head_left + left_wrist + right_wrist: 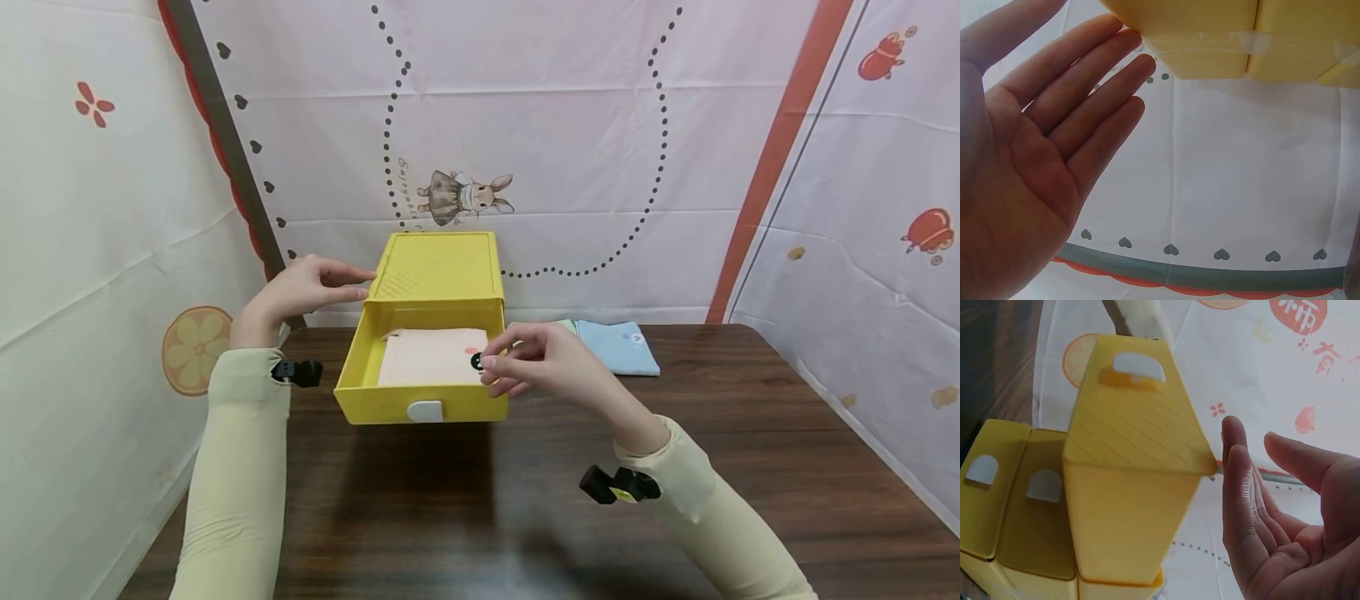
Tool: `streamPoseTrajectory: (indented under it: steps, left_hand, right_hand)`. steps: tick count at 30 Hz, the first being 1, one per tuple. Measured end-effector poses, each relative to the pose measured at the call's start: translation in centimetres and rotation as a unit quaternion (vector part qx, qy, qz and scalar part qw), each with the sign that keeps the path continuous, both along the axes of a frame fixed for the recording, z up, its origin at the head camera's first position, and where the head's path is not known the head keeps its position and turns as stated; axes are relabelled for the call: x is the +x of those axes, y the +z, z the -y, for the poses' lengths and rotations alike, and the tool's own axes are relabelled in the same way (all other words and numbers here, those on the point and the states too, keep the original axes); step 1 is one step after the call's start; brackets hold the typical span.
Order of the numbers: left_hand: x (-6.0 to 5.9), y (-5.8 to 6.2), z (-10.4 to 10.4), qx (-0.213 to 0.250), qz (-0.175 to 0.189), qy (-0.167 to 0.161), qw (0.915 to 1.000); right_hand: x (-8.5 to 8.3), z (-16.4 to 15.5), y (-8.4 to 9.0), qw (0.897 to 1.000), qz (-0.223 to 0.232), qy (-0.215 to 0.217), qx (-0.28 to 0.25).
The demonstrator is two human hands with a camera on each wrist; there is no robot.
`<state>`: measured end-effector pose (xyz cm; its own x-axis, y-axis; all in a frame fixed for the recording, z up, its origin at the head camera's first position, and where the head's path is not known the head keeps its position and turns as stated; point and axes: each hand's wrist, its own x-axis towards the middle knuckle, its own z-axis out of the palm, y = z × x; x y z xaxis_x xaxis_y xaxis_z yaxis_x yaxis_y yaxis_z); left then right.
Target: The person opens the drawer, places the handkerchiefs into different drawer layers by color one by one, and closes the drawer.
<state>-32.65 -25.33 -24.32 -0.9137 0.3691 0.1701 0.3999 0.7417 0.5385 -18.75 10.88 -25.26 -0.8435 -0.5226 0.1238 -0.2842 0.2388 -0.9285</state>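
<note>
A yellow drawer unit stands on the table with its top drawer pulled out, a white tab handle on the front. Inside lies a folded pink cloth with a dark round print, partly hidden by my right hand. My left hand touches the unit's upper left edge with straight fingertips. Beside the drawer's right wall hovers my right hand, fingers loosely bent. In the right wrist view, nothing is between the thumb and fingers of that hand, and lower drawers show too.
A folded light blue cloth lies on the brown wooden table, right of the unit. Part of a green cloth shows behind my right hand. Printed white curtains enclose the table at the back and sides.
</note>
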Motion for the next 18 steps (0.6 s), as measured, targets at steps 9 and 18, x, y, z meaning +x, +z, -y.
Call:
streamPoseTrajectory:
  steps: [9,18]
  left_hand:
    - [0.1,0.0,0.0,-0.002,-0.001,0.003,1.0000]
    - [0.0,-0.1,0.0,0.001,-0.004,0.003,1.0000]
  right_hand:
    - [0.5,0.5,-1.3,0.999,0.019,0.047,-0.006]
    - [0.9,0.6,-2.5,0.997,0.030,0.067,-0.011]
